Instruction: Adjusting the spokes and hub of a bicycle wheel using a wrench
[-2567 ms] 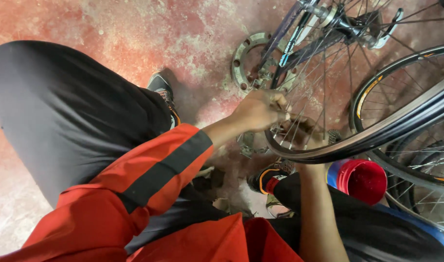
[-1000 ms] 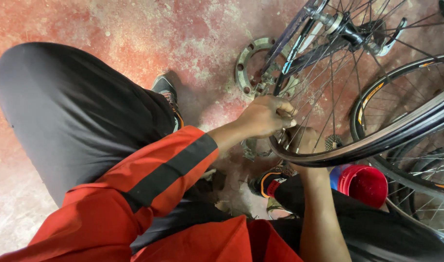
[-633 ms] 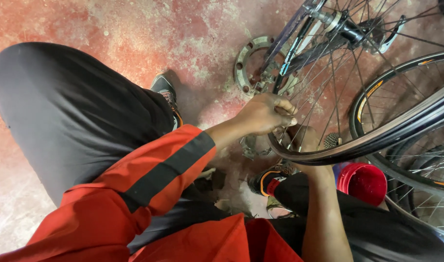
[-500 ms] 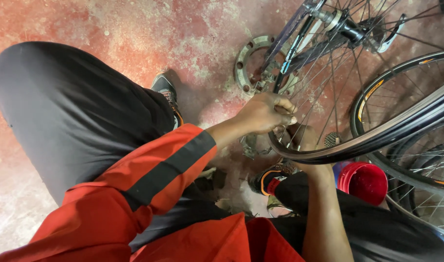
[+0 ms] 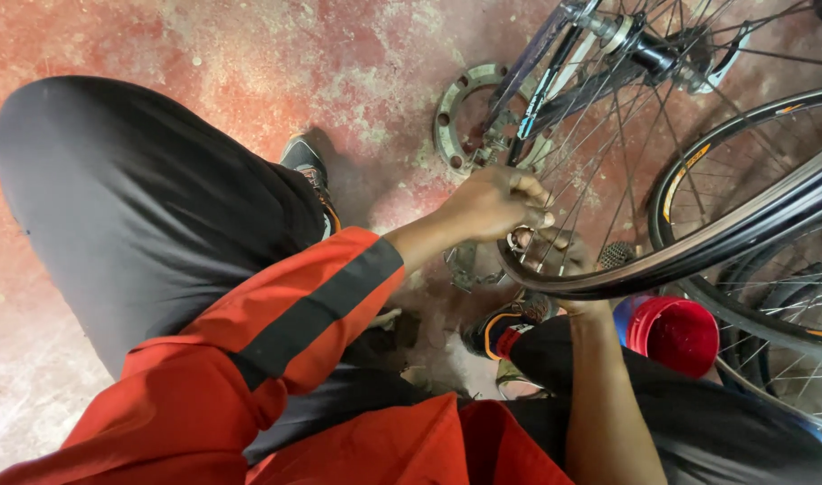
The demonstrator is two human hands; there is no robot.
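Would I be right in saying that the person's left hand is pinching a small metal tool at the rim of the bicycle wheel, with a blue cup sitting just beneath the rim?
Not quite: the cup is red, as the head view shows. The left hand does pinch a small metal tool at the wheel's rim.

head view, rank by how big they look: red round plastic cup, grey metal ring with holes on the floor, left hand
1. grey metal ring with holes
2. left hand, looks similar, nearer camera; unsure
3. red round plastic cup, partly hidden
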